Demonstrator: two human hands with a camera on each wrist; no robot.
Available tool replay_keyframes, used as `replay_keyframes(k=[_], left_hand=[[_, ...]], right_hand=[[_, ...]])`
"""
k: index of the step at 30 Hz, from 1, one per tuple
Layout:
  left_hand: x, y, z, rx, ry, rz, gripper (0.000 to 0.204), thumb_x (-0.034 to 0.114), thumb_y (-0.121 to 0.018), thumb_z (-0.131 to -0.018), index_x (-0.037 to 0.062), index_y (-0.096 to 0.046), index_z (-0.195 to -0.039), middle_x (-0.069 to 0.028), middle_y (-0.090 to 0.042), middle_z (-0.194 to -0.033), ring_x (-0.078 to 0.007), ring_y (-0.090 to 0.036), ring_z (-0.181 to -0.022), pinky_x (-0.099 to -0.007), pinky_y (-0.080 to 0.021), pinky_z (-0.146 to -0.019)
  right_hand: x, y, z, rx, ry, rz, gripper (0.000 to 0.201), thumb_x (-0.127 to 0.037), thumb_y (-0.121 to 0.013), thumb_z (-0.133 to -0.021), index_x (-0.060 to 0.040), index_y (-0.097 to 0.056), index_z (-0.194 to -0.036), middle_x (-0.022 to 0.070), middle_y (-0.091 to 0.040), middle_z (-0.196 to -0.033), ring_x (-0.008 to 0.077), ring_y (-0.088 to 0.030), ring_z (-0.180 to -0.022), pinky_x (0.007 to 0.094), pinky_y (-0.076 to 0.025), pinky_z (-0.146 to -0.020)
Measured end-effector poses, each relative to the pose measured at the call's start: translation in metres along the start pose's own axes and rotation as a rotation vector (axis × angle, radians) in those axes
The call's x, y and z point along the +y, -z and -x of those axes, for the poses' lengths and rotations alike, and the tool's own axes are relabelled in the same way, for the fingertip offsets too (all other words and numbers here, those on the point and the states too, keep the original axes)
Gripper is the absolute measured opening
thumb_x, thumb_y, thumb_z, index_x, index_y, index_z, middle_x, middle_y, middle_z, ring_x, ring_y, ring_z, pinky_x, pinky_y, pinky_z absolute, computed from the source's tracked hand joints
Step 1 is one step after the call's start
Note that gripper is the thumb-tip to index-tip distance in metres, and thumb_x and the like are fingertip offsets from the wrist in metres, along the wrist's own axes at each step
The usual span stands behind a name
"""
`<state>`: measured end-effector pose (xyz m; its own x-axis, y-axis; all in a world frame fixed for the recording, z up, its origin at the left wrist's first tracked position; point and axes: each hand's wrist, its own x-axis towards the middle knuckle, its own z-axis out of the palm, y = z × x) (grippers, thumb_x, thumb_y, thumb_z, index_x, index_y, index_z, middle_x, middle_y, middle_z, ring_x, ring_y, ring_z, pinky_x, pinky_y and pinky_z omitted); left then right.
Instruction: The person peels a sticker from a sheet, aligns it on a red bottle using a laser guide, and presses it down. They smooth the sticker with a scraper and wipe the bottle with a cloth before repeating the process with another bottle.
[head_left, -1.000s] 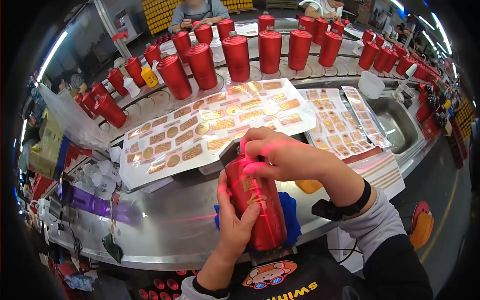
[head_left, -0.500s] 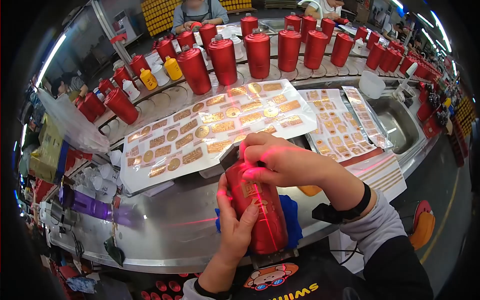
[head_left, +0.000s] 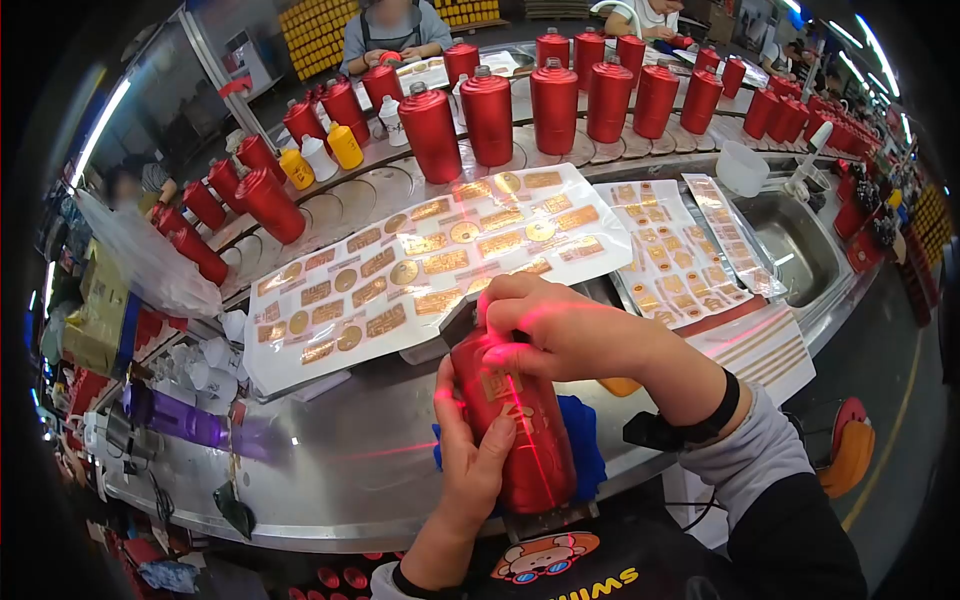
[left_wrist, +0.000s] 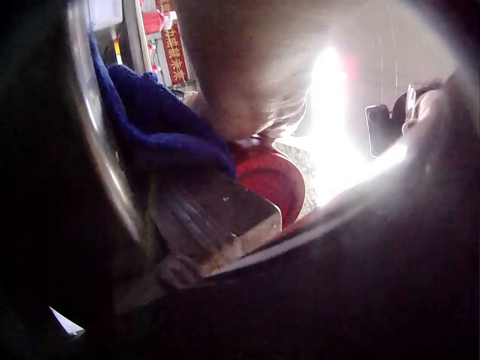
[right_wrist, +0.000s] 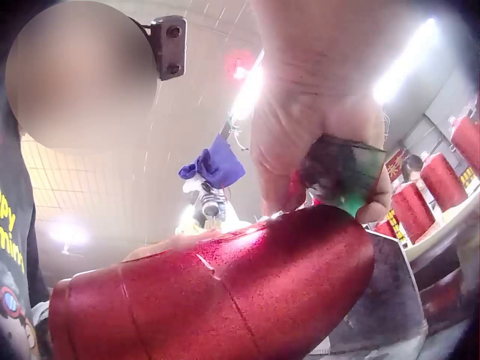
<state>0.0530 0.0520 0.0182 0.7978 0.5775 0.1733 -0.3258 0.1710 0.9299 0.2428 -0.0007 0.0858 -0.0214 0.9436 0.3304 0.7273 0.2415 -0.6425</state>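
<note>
My left hand (head_left: pixel 468 462) grips a red bottle (head_left: pixel 540 455) with gold lettering, thumb on its front and fingers along its side. The bottle leans on a blue cloth (head_left: pixel 583 440); in the left wrist view its red base (left_wrist: pixel 274 180) shows beside a worn block (left_wrist: pixel 217 217). At the bottle's shoulder, my right hand (head_left: pixel 565 325) has bent fingers close over the lettering. The right wrist view shows these fingers pinching a dark green see-through flat piece (right_wrist: pixel 345 172), whose tip lies at the bottle. Red laser lines cross the bottle and the right hand.
A large sheet of gold decals (head_left: pixel 275 372) lies ahead, with smaller decal sheets (head_left: pixel 665 250) to its right. Beyond runs a conveyor (head_left: pixel 335 210) carrying several red bottles. A sink (head_left: pixel 815 260) and white bowl (head_left: pixel 742 168) are at right, a purple bottle (head_left: pixel 175 415) at left.
The red bottles on the conveyor have moved to the right. Both my hands stay at nearly the same spots on the held bottle.
</note>
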Motion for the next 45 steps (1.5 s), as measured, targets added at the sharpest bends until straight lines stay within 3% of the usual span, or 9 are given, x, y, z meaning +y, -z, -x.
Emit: replay_keyframes(k=[17, 23, 24, 27, 28, 32, 39, 45], left_hand=[[-0.003, 0.001, -0.001, -0.016, -0.023, -0.016, 0.080, 0.017, -0.063, -0.092, 0.0011, -0.009, -0.150, -0.0161, -0.034, -0.144, -0.0230, -0.039, -0.132, -0.0373, -0.035, -0.109], [-0.004, 0.004, -0.001, -0.019, -0.026, 0.058, 0.074, 0.024, -0.056, -0.097, 0.0006, -0.010, -0.149, -0.0166, -0.035, -0.144, -0.0235, -0.041, -0.131, -0.0369, -0.035, -0.108], [-0.001, 0.003, -0.001, -0.019, -0.022, 0.035, 0.071, 0.027, -0.052, -0.098, 0.0006, -0.010, -0.149, -0.0165, -0.035, -0.144, -0.0235, -0.041, -0.130, -0.0370, -0.035, -0.108], [-0.004, 0.005, -0.001, -0.027, -0.025, 0.076, 0.071, 0.025, -0.052, -0.098, 0.0004, -0.010, -0.149, -0.0164, -0.033, -0.145, -0.0232, -0.041, -0.130, -0.0372, -0.035, -0.108], [-0.005, 0.006, 0.000, -0.022, -0.023, 0.045, 0.071, 0.024, -0.053, -0.098, 0.0005, -0.010, -0.149, -0.0164, -0.033, -0.145, -0.0232, -0.041, -0.130, -0.0372, -0.035, -0.108], [-0.005, 0.007, 0.000, -0.023, -0.015, 0.008, 0.072, 0.020, -0.054, -0.098, 0.0010, -0.009, -0.150, -0.0165, -0.031, -0.146, -0.0231, -0.040, -0.131, -0.0373, -0.035, -0.108], [-0.004, 0.004, 0.001, 0.004, 0.000, 0.035, 0.074, 0.014, -0.055, -0.095, 0.0021, -0.008, -0.151, -0.0161, -0.032, -0.146, -0.0228, -0.041, -0.131, -0.0367, -0.035, -0.108], [-0.005, 0.005, 0.000, -0.030, -0.020, 0.039, 0.075, 0.017, -0.058, -0.095, 0.0021, -0.009, -0.150, -0.0165, -0.033, -0.145, -0.0236, -0.041, -0.130, -0.0374, -0.036, -0.107]], right_hand=[[0.001, -0.002, 0.001, 0.020, 0.009, 0.044, 0.024, -0.021, -0.068, -0.086, -0.0001, -0.058, -0.089, 0.0168, -0.056, -0.104, 0.0348, -0.054, -0.104, 0.0397, -0.045, -0.091], [0.001, -0.004, 0.018, 0.329, -0.024, 0.110, 0.019, -0.015, -0.065, -0.088, -0.0019, -0.059, -0.101, 0.0133, -0.057, -0.108, 0.0313, -0.055, -0.103, 0.0377, -0.045, -0.091], [-0.002, -0.003, 0.029, 0.335, -0.031, 0.079, 0.027, -0.015, -0.064, -0.089, -0.0023, -0.060, -0.112, 0.0142, -0.056, -0.114, 0.0311, -0.054, -0.108, 0.0377, -0.044, -0.094], [-0.013, -0.018, 0.062, 0.391, 0.043, 0.116, 0.033, -0.016, -0.066, -0.086, -0.0016, -0.060, -0.116, 0.0160, -0.054, -0.114, 0.0346, -0.053, -0.109, 0.0429, -0.044, -0.093], [-0.012, -0.023, 0.073, 0.363, 0.060, 0.153, 0.043, -0.023, -0.065, -0.088, -0.0021, -0.058, -0.125, 0.0179, -0.052, -0.117, 0.0359, -0.052, -0.110, 0.0443, -0.043, -0.093], [-0.017, -0.046, 0.101, 0.302, 0.009, 0.160, 0.051, -0.034, -0.060, -0.092, -0.0060, -0.053, -0.135, 0.0226, -0.049, -0.126, 0.0389, -0.051, -0.112, 0.0467, -0.041, -0.096], [-0.018, -0.055, 0.103, 0.298, 0.043, 0.181, 0.052, -0.034, -0.061, -0.091, -0.0108, -0.054, -0.137, 0.0233, -0.047, -0.131, 0.0410, -0.049, -0.117, 0.0479, -0.040, -0.100], [-0.018, -0.057, 0.107, 0.300, 0.030, 0.201, 0.051, -0.033, -0.063, -0.090, -0.0107, -0.055, -0.135, 0.0227, -0.047, -0.131, 0.0405, -0.050, -0.116, 0.0478, -0.041, -0.099]])
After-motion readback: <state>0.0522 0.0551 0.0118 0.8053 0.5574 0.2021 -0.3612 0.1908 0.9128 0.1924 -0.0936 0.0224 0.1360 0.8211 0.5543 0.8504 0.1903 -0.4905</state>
